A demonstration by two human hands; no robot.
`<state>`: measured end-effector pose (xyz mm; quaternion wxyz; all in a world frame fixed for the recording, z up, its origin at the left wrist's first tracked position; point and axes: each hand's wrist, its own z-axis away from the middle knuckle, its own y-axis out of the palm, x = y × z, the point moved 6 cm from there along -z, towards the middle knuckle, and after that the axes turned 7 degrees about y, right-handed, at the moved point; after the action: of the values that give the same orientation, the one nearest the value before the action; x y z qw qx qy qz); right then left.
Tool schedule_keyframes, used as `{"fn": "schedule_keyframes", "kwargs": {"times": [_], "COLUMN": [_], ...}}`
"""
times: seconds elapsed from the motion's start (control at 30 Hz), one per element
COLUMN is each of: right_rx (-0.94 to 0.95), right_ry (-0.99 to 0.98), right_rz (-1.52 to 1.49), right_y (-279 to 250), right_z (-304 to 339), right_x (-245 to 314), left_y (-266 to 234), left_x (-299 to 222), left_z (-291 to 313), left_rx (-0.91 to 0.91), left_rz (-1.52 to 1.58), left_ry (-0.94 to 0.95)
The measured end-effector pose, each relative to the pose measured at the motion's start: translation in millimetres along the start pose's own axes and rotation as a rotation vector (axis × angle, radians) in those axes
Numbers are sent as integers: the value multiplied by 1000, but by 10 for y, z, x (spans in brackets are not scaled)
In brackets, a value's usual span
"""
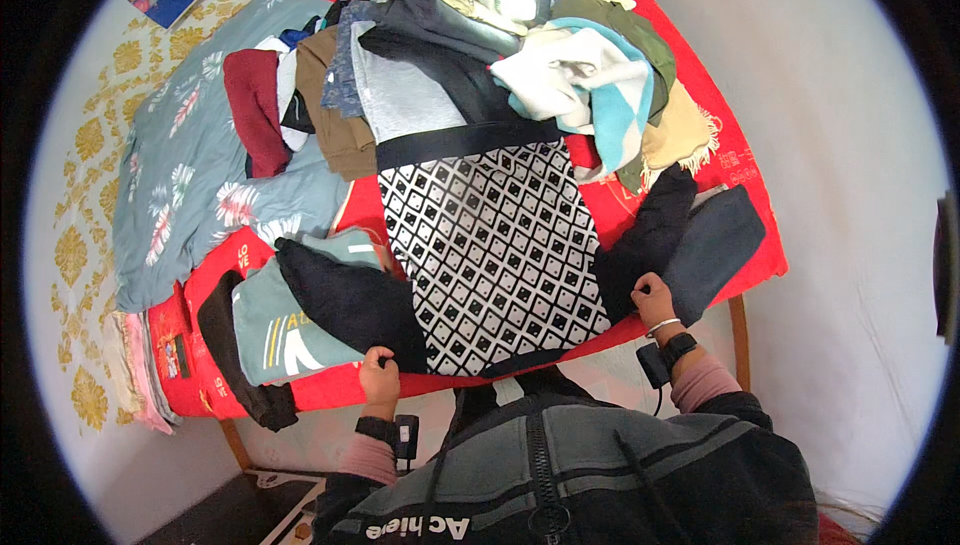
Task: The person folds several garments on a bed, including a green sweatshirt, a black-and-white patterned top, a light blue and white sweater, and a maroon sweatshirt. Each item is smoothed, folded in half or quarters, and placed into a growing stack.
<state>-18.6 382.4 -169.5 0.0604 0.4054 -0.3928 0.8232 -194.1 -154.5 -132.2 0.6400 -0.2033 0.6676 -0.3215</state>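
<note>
A sweater (pixel 498 263) with black sleeves and a black-and-white diamond front lies spread out on the bed. Its dark hem band points away from me, and the sleeves angle out to both sides. At the near left corner my left hand (pixel 379 379) is closed on the sweater's black edge, by the left sleeve (pixel 350 303). My right hand (pixel 652 303) has its fingers pinched on the black right sleeve (pixel 640 245), beside a folded dark grey garment (pixel 714 250). The fingertips of both hands are partly hidden.
A large pile of mixed clothes, with a white-and-blue fleece (pixel 575 70), covers the far side of the red bed (pixel 690 35). A grey-green floral quilt (pixel 165 185) lies left. Folded green (pixel 300 310) and dark brown clothes (pixel 222 335) sit near the left edge. A white wall (pixel 850 195) stands right.
</note>
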Motion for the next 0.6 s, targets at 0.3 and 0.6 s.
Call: {"fn": "schedule_keyframes", "kwargs": {"times": [0.3,0.6], "right_rx": [440,-650], "right_ry": [459,343], "right_rz": [-428,83], "right_y": [-124,-773], "right_z": [140,-1057], "right_x": [488,358], "left_y": [240,1499], "left_x": [-395,-901], "left_z": [37,145], "left_rx": [634,1015], "left_rz": [353,177], "left_ry": [-660,-153]}}
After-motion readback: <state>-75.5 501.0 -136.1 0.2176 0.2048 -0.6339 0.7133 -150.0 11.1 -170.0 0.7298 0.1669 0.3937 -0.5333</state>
